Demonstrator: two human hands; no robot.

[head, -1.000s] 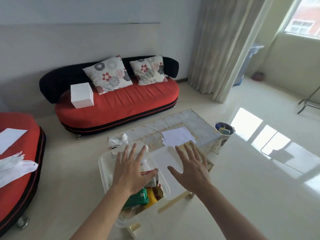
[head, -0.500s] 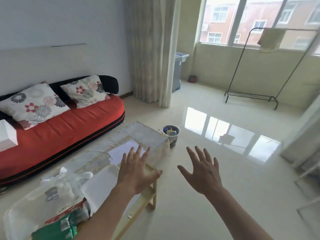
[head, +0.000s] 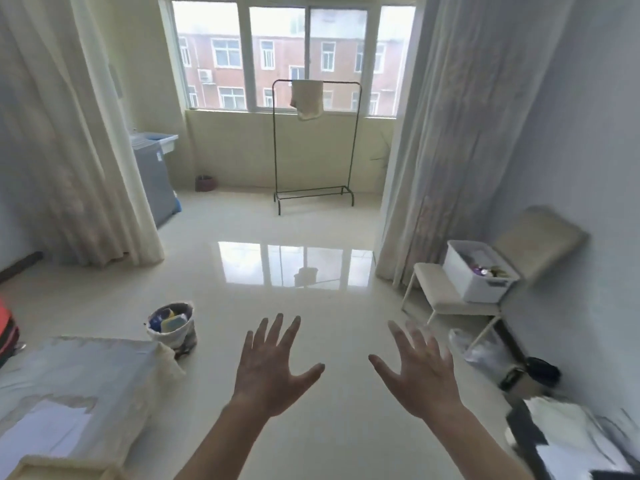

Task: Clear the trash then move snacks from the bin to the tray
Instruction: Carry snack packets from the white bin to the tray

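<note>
View swung off snack bin toward window; left hand (head: 273, 372), right hand (head: 420, 375) splayed, empty; trash pail (head: 172, 326) near; clearing pending.

Bin (head: 479, 271) contents blurred, unidentifiable

Two forearms visible, both bare to the frame edge; no sleeves. Left hand (head: 268, 370) and right hand (head: 420, 374): no gloves, rings, watch or bands seen.
</note>
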